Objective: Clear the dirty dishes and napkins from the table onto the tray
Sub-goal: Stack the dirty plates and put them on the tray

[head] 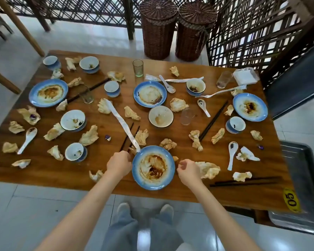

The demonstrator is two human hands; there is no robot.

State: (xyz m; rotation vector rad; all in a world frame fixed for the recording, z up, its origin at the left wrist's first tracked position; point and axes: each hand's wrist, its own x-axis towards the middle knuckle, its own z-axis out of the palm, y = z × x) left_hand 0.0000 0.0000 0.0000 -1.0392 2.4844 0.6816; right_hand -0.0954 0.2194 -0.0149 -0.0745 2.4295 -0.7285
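Note:
A dirty blue-rimmed plate (153, 183) smeared with brown sauce sits at the table's near edge. My left hand (119, 164) lies against its left rim, with the fingers curled out of sight by a white paper strip (122, 124) and dark chopsticks (127, 136). My right hand (188, 171) hovers just right of the plate, fingers loosely curled around nothing, beside a crumpled napkin (209, 170). The metal tray (303, 178) stands off the table's right end. Several more plates, bowls, spoons, glasses and crumpled napkins cover the wooden table (101, 171).
Two wicker baskets (159, 29) stand behind the table against a lattice screen. A dark chair (297, 82) is at the right end. Another plate (48, 92) and bowl (73, 120) lie to the left, and a white bowl (160, 116) at the centre.

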